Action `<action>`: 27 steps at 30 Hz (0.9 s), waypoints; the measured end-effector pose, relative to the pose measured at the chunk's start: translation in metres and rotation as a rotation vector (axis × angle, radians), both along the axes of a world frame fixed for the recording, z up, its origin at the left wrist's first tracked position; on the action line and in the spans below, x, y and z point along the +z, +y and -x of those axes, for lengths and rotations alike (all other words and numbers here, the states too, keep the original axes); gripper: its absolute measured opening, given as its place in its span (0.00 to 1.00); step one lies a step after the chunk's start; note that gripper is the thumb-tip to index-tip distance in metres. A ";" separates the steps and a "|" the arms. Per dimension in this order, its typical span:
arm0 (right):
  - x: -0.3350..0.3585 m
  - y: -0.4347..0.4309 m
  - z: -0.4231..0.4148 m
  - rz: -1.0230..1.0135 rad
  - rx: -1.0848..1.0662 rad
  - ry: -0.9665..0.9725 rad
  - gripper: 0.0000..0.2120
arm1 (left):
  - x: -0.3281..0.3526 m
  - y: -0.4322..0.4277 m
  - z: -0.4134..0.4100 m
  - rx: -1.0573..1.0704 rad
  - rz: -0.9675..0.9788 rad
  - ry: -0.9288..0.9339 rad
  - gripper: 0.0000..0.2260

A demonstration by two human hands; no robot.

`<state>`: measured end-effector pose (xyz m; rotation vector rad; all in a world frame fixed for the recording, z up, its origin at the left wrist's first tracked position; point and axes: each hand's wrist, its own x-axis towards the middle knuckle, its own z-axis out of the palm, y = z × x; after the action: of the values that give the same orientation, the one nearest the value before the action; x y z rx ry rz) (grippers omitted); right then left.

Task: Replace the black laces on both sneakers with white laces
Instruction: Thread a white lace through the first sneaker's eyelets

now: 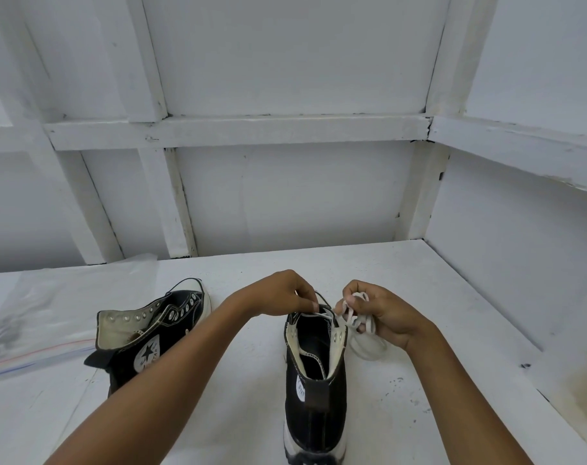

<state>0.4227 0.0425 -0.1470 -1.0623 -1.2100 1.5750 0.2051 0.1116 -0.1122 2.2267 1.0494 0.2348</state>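
Note:
A black high-top sneaker (315,391) stands upright in front of me, heel toward me, with a white lace (322,316) crossing its lower eyelets. My left hand (285,292) pinches the white lace over the sneaker's tongue. My right hand (382,313) grips a bunched loop of white lace (359,322) just right of the sneaker's collar. A second black high-top sneaker (151,333) lies on its side to the left, its eyelets bare. No black lace is in view.
The sneakers rest on a white table (419,330) that meets white panelled walls at the back and right. A clear plastic zip bag (50,317) lies at the far left beside the second sneaker.

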 end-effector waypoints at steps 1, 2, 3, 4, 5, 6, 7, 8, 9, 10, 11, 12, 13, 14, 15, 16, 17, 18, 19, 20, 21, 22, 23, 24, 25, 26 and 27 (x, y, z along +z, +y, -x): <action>0.000 0.000 0.001 0.002 0.003 -0.010 0.08 | 0.000 -0.001 -0.002 -0.002 0.006 0.013 0.06; 0.000 0.000 0.003 0.013 -0.007 -0.018 0.08 | 0.000 -0.001 -0.003 -0.005 0.013 0.028 0.05; 0.001 -0.001 0.004 0.032 -0.028 -0.028 0.07 | 0.001 -0.002 -0.005 -0.008 0.016 0.048 0.05; 0.002 -0.001 0.005 0.051 -0.048 -0.048 0.06 | 0.002 -0.003 -0.006 -0.012 0.016 0.072 0.06; 0.003 -0.001 0.006 0.066 -0.064 -0.094 0.05 | 0.002 -0.004 -0.007 -0.016 0.017 0.093 0.06; 0.005 -0.001 0.007 0.076 -0.068 -0.173 0.05 | 0.003 -0.005 -0.007 -0.019 0.020 0.107 0.06; 0.006 -0.002 0.008 0.083 -0.058 -0.262 0.05 | 0.004 -0.005 -0.007 -0.023 0.025 0.114 0.06; 0.007 -0.002 0.009 0.088 -0.040 -0.338 0.06 | 0.005 -0.006 -0.007 -0.025 0.031 0.115 0.06; 0.008 -0.002 0.010 0.093 -0.023 -0.389 0.06 | 0.005 -0.006 -0.007 -0.026 0.040 0.111 0.06; 0.009 -0.001 0.010 0.098 -0.015 -0.420 0.06 | 0.006 -0.006 -0.007 -0.024 0.049 0.102 0.05; 0.011 -0.001 0.011 0.102 -0.014 -0.442 0.06 | 0.006 -0.006 -0.007 -0.021 0.059 0.091 0.04; 0.013 -0.001 0.011 0.103 -0.015 -0.464 0.06 | 0.006 -0.006 -0.006 -0.018 0.067 0.081 0.04; 0.015 -0.001 0.011 0.104 -0.012 -0.483 0.06 | 0.006 -0.007 -0.006 -0.017 0.074 0.074 0.04; 0.016 -0.001 0.010 0.109 -0.008 -0.498 0.05 | 0.006 -0.007 -0.006 -0.018 0.079 0.069 0.04; 0.016 0.000 0.009 0.117 -0.006 -0.509 0.05 | 0.006 -0.007 -0.006 -0.018 0.083 0.065 0.05; 0.016 0.001 0.008 0.124 -0.009 -0.523 0.04 | 0.006 -0.007 -0.006 -0.019 0.085 0.062 0.05; 0.016 0.002 0.007 0.128 -0.011 -0.543 0.03 | 0.006 -0.007 -0.006 -0.018 0.087 0.062 0.05; 0.016 0.002 0.007 0.129 -0.009 -0.566 0.03 | 0.005 -0.007 -0.006 -0.016 0.089 0.064 0.04; 0.016 0.002 0.007 0.130 -0.002 -0.586 0.03 | 0.005 -0.007 -0.006 -0.015 0.090 0.065 0.04; 0.017 0.002 0.007 0.132 0.007 -0.603 0.03 | 0.005 -0.007 -0.006 -0.014 0.092 0.065 0.04; 0.018 0.002 0.007 0.129 0.017 -0.623 0.02 | 0.005 -0.007 -0.006 -0.014 0.095 0.064 0.04; 0.020 0.001 0.008 0.125 0.022 -0.647 0.02 | 0.005 -0.007 -0.006 -0.014 0.096 0.062 0.04; 0.022 0.000 0.008 0.122 0.025 -0.667 0.03 | 0.006 -0.007 -0.006 -0.014 0.097 0.062 0.04; 0.023 0.000 0.008 0.115 0.025 -0.678 0.03 | 0.006 -0.007 -0.006 -0.013 0.097 0.062 0.04; 0.023 0.000 0.007 0.102 0.027 -0.681 0.03 | 0.006 -0.007 -0.006 -0.012 0.098 0.061 0.04; 0.022 0.000 0.007 0.088 0.031 -0.683 0.04 | 0.006 -0.007 -0.006 -0.011 0.100 0.060 0.04; 0.021 0.000 0.006 0.073 0.033 -0.687 0.05 | 0.006 -0.007 -0.006 -0.011 0.102 0.059 0.04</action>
<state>0.4168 0.0426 -0.1256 -1.7199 -1.6227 1.3162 0.2107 0.1048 -0.1058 2.1586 1.0569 0.1089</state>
